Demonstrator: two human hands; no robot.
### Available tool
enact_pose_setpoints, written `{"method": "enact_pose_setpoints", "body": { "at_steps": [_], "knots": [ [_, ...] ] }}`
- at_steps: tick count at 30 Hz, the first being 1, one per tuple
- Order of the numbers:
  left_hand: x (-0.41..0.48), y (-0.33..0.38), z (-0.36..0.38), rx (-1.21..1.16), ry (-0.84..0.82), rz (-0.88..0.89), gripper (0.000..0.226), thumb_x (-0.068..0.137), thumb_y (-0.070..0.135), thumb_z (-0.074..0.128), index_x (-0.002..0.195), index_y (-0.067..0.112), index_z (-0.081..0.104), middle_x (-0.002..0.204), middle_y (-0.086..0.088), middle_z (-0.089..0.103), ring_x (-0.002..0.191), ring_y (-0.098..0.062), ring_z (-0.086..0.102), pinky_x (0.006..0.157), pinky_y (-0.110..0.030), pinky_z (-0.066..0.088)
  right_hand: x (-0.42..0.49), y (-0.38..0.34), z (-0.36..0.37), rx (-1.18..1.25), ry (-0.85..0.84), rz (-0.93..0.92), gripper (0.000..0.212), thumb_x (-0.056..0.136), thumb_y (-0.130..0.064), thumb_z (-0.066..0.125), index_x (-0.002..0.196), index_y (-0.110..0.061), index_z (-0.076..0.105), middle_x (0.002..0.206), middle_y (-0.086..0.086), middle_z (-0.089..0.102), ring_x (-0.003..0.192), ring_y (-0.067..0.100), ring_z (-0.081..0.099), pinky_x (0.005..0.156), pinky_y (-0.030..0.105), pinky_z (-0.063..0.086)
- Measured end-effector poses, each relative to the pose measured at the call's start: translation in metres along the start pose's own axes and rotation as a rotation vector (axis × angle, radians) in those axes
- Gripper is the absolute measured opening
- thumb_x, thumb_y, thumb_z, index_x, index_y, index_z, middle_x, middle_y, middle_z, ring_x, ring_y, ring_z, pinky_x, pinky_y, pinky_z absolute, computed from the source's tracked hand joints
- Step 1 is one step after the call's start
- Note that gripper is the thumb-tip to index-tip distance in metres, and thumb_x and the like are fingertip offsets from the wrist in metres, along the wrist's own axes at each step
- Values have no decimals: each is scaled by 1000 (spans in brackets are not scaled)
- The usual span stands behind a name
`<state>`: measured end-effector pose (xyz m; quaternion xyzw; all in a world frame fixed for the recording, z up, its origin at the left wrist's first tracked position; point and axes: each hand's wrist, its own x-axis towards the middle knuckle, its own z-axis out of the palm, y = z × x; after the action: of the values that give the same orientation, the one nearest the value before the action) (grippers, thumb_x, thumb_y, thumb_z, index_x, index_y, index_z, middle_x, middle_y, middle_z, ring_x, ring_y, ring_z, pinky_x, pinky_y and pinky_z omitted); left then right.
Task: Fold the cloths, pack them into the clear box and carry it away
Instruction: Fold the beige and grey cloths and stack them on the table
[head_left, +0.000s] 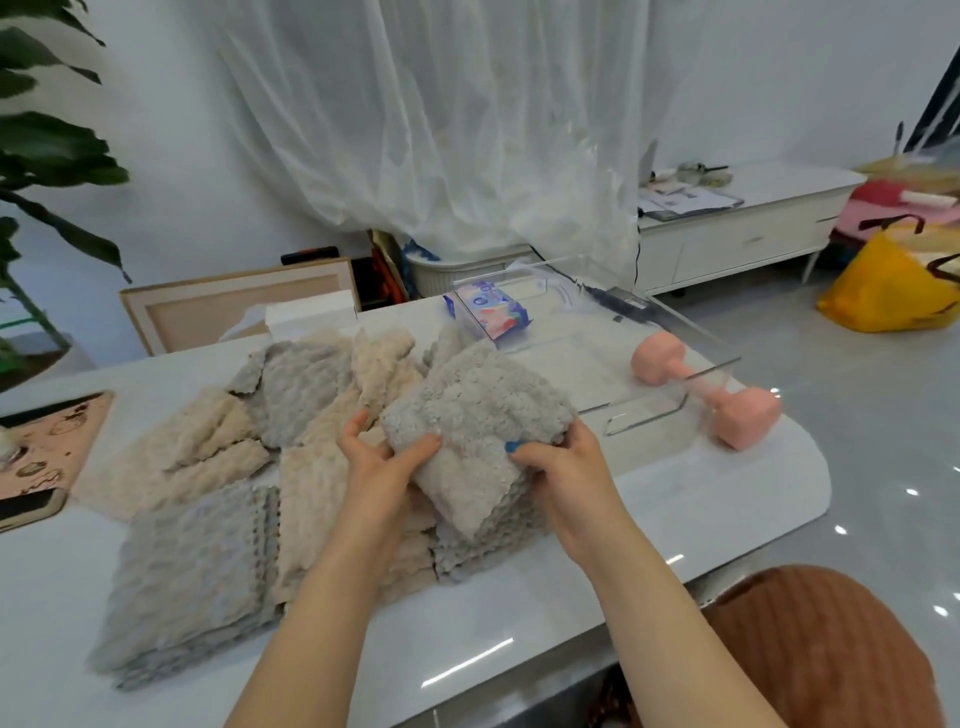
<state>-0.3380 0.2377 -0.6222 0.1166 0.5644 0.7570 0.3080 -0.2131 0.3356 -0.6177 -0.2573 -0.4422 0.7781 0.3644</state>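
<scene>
Here, a left hand (375, 457) and a right hand (558, 470) both pinch a folded grey cloth (467, 431) above the cloth pile (234, 467) on a white table (675, 499), near the clear box (597, 332).

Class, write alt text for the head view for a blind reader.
The left hand and right hand grip a grey fluffy cloth over a pile of beige and grey cloths on a white table. A clear plastic box and pink dumbbell sit beyond.

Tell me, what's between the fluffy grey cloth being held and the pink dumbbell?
The near end of the clear plastic box, on the white table, in the head view.
</scene>
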Motion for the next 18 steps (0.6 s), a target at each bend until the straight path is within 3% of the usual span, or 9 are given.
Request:
{"method": "enact_pose_setpoints", "body": {
  "at_steps": [2, 4, 6, 8, 10, 13, 15, 18],
  "knots": [
    [1, 14, -8, -172, -76, -132, 62, 82, 11, 68, 136, 16, 38, 124, -11, 62, 109, -25, 63, 78, -44, 57, 3, -6, -2, 71, -39, -1, 45, 67, 17, 51, 104, -5, 60, 91, 5, 73, 84, 21, 70, 67, 30, 55],
    [-3, 25, -19, -190, -254, -286, 66, 67, 26, 81, 127, 8, 60, 125, -14, 63, 111, -28, 63, 74, -40, 60, 6, -13, -5, 44, -75, 17, 50, 54, 6, 50, 102, -6, 60, 84, 5, 71, 74, 19, 66, 59, 27, 52],
    [-7, 31, -26, -57, -411, -409, 77, 40, 32, 96, 108, 8, 73, 118, -16, 67, 104, -29, 67, 74, -41, 60, 10, -21, -6, -151, -103, 40, 53, 50, -2, 47, 101, -11, 56, 82, 3, 65, 67, 16, 61, 53, 23, 46],
    [-11, 33, -26, 95, -483, -478, 89, 29, 32, 99, 109, 5, 70, 114, -18, 68, 102, -30, 68, 76, -42, 60, 13, -29, -2, -456, -179, 13, 51, 57, -9, 49, 107, -18, 51, 90, -1, 65, 72, 15, 61, 58, 26, 48],
    [-13, 32, -20, 156, -468, -495, 74, 46, 29, 94, 111, 6, 67, 110, -16, 70, 96, -28, 70, 70, -38, 60, 19, -34, 7, -776, -264, -83, 47, 69, -12, 54, 115, -25, 48, 100, -7, 62, 85, 17, 62, 71, 29, 50],
    [-13, 28, -10, 113, -332, -405, 48, 73, 21, 71, 118, 8, 64, 106, -11, 73, 92, -25, 72, 62, -35, 59, 27, -31, 15, -1091, -272, -339, 50, 82, -6, 54, 129, -22, 46, 111, -10, 54, 97, 9, 54, 82, 20, 42],
    [-6, 17, -8, -32, -212, -330, 43, 80, 17, 66, 121, 7, 63, 108, -11, 72, 95, -26, 70, 66, -36, 59, 25, -24, 12, -1103, -165, -553, 45, 83, -7, 52, 127, -16, 51, 117, -3, 52, 105, 11, 52, 90, 22, 42],
    [2, 0, -5, -200, -30, -205, 42, 88, 9, 61, 129, 6, 56, 118, -10, 68, 107, -24, 66, 78, -37, 58, 4, -1, 0, -978, 126, -671, 20, 84, -9, 54, 102, -13, 62, 94, -2, 59, 81, 9, 55, 73, 24, 47]
  ]
}}
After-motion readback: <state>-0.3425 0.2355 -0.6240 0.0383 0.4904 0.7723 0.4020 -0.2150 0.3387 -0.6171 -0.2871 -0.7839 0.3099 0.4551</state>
